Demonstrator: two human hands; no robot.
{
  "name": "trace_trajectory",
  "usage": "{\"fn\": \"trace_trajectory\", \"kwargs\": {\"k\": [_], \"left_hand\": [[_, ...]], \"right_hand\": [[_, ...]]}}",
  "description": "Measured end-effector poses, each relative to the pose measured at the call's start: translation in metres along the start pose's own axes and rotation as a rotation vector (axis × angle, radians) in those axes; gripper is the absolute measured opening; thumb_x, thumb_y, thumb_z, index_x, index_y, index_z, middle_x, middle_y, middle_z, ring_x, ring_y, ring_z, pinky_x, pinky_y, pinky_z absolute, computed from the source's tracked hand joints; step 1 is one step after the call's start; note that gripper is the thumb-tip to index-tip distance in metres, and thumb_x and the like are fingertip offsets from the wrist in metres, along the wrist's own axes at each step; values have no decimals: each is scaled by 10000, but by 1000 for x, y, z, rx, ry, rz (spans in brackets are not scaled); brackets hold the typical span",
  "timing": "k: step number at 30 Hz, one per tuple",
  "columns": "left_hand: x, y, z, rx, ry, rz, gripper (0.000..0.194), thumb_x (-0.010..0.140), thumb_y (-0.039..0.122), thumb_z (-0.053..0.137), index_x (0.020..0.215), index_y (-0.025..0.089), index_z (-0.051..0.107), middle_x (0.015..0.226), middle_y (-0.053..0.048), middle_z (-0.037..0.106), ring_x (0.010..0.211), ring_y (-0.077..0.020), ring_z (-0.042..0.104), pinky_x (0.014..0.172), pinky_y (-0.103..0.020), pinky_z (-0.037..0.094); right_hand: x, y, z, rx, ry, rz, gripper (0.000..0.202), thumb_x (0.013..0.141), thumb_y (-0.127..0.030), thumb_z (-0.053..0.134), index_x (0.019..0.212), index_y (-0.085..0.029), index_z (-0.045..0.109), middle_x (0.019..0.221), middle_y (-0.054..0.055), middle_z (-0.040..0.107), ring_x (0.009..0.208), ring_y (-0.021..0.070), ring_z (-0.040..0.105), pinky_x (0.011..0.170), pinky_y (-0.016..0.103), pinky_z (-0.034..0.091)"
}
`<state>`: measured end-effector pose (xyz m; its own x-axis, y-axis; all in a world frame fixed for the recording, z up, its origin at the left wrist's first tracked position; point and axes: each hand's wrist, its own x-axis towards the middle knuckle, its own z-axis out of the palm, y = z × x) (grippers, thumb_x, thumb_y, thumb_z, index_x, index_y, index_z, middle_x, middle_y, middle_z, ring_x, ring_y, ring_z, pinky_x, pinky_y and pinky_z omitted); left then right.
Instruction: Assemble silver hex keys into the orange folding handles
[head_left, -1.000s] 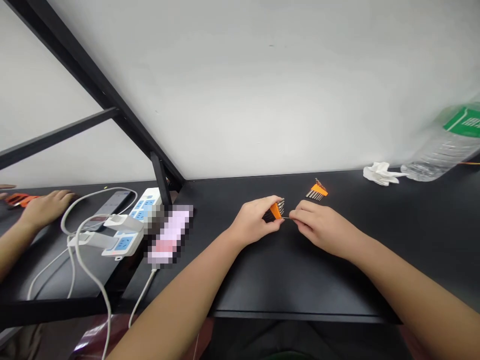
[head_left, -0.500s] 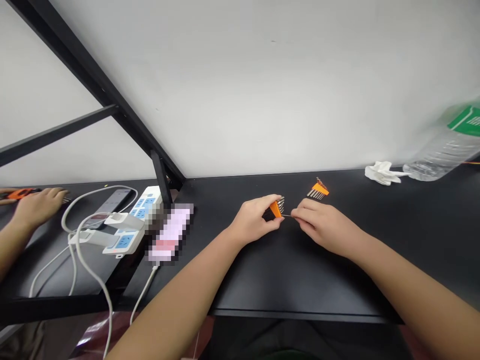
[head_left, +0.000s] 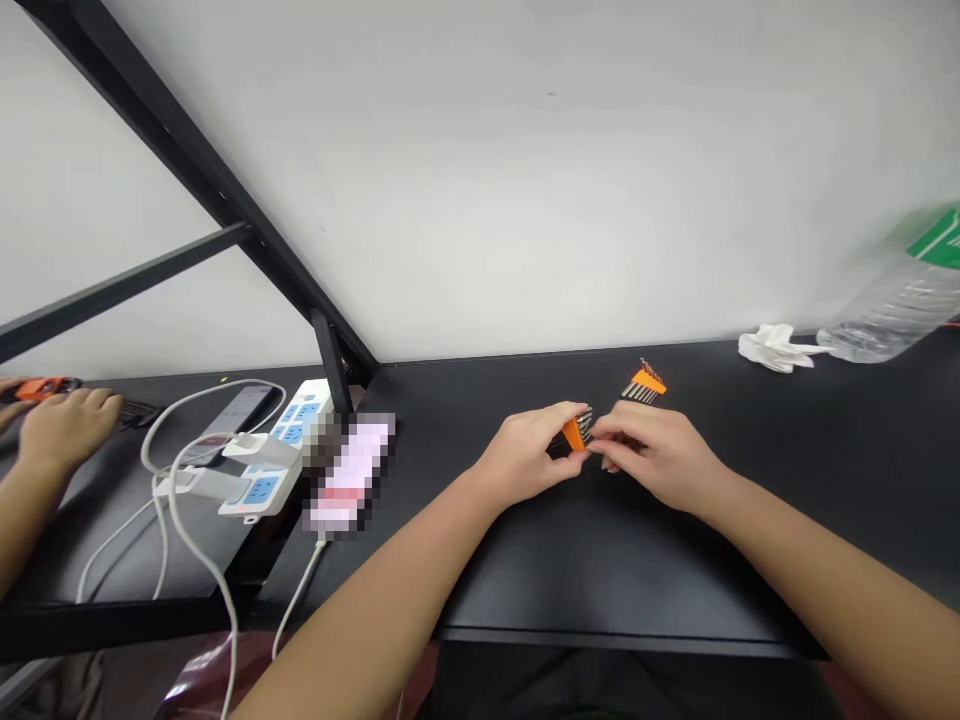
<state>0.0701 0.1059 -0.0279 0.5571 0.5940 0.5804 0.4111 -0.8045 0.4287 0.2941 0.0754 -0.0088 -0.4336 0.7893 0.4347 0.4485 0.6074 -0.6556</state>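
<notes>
My left hand (head_left: 529,455) is closed around an orange holder (head_left: 577,433) with several thin metal bits standing out of its right side. The thumb and fingers grip the holder at its top and bottom edges. My right hand (head_left: 652,450) is pinched at the lower right of this holder, its fingertips almost touching it. The thin metal bit in that pinch is mostly hidden by the fingers. Just behind my right hand, a second orange holder (head_left: 649,380) lies on the black desk (head_left: 600,570); its metal rods look like drill bits.
White tissue (head_left: 780,348) and a clear plastic bottle (head_left: 874,325) stand at the back right. On the left are a phone (head_left: 352,465) on a cable, a power strip (head_left: 277,455) with chargers, and a black frame (head_left: 330,360). Beyond it rests another person's hand (head_left: 67,425).
My right fingertips have come up close to the held holder, and the thin bit visible between them before is now mostly covered. The view has shifted slightly.
</notes>
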Motion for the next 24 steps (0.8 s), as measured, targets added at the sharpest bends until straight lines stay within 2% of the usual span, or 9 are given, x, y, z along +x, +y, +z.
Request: {"fn": "trace_trajectory", "kwargs": {"k": [3,6,9,11,13,15,17,20,24], "left_hand": [[2,3,-1,2,34,38,457,889,273,687,1327,223,568,1214,-62,743,1006,-181,751,896,-292,607],[3,7,-3,-5,62,71,428,904,265,675,1314,223,558,1123,-44,752,923,-156,746,834,-269,600],[4,11,-5,-14,46,84,403,913,260,647,1301,224,547,1091,-36,743,900,-149,732,817,-266,590],[4,11,-6,-8,-32,52,379,913,250,622,1285,228,552,1115,-40,735,941,-159,725,843,-278,584],[3,9,-7,27,-132,1,382,907,228,606,1286,232,557,1166,-47,723,995,-177,715,882,-302,578],[3,4,-8,89,-200,-48,428,900,204,601,1324,235,552,1248,-60,702,1062,-203,698,941,-345,565],[2,-3,-10,150,-236,-93,484,892,183,604,1369,229,538,1301,-74,683,1112,-229,679,993,-395,544],[1,-17,-14,212,-278,-185,520,886,174,616,1398,217,538,1274,-82,695,1111,-250,669,1002,-438,529],[0,-31,-16,244,-310,-267,560,868,193,631,1421,190,546,1224,-103,701,1135,-272,652,1007,-450,536]], "right_hand": [[3,3,8,310,-11,184,242,952,-354,681,770,-197,654,751,18,639,592,132,655,588,271,547],[5,10,13,586,-58,404,334,854,-454,786,773,-199,586,709,0,644,567,149,650,573,292,551],[7,18,13,639,-160,518,411,809,-508,813,792,-209,531,664,-30,625,521,131,594,512,270,500],[8,23,9,505,-201,493,387,854,-515,761,774,-205,544,654,-31,612,527,122,563,512,264,467],[9,27,4,245,-189,380,347,927,-494,674,763,-198,597,684,-7,631,590,134,567,581,288,472],[10,32,-4,-49,-128,247,340,973,-477,609,778,-201,649,750,22,666,678,159,593,667,320,483],[9,40,-12,-273,-30,188,341,986,-487,582,811,-211,680,816,41,682,741,181,616,718,341,493],[7,58,-26,-445,121,245,307,974,-477,574,908,-220,730,970,76,683,827,213,648,777,369,521],[1,90,-42,-598,158,387,391,935,-482,593,1171,-201,730,1205,144,636,1120,320,615,968,456,509]]}}
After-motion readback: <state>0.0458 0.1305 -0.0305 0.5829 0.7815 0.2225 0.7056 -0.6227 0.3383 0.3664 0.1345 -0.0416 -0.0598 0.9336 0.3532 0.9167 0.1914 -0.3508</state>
